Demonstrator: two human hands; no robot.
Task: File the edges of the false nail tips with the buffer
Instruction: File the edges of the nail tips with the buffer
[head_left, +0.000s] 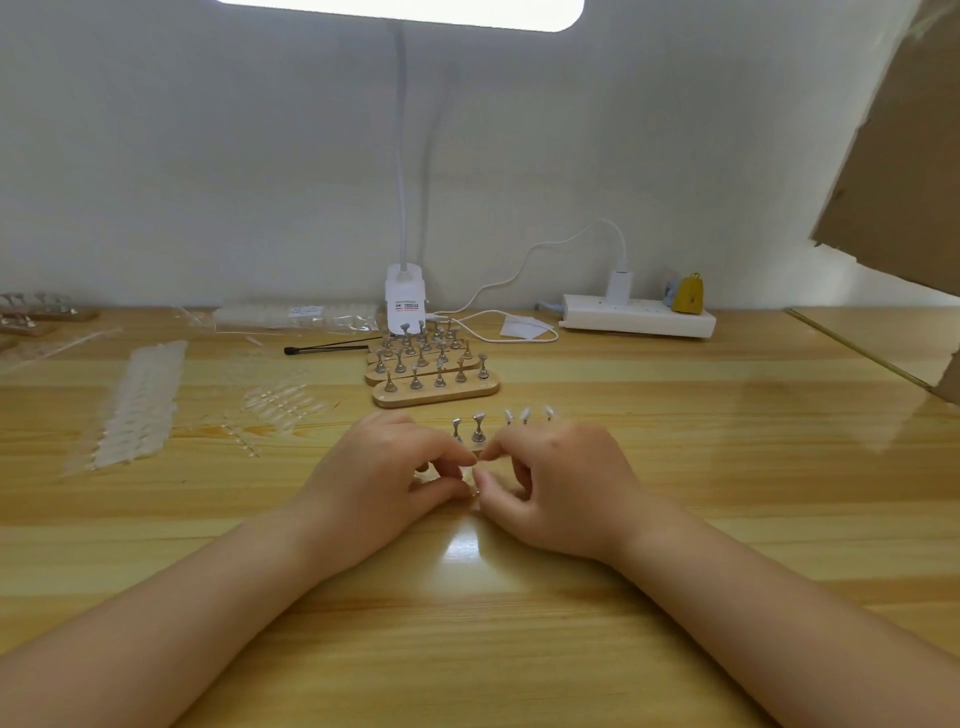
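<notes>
Both hands meeting at bench (675, 519) centre, left hand (384, 473) and right hand (561, 483) fingers curled, pinching something tiny, unclear what. Just beyond, a near stand (478, 441) bearing three pale nail tips (524, 414) on the right.

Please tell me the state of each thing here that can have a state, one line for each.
White desk lamp: switched on.
White charger plug: plugged into the white power strip.
Near wooden nail stand: three pegs carry tips, two are bare.
Left hand: fingertips pinched together.
Right hand: fingertips pinched; the thing held is too small to tell.
</notes>
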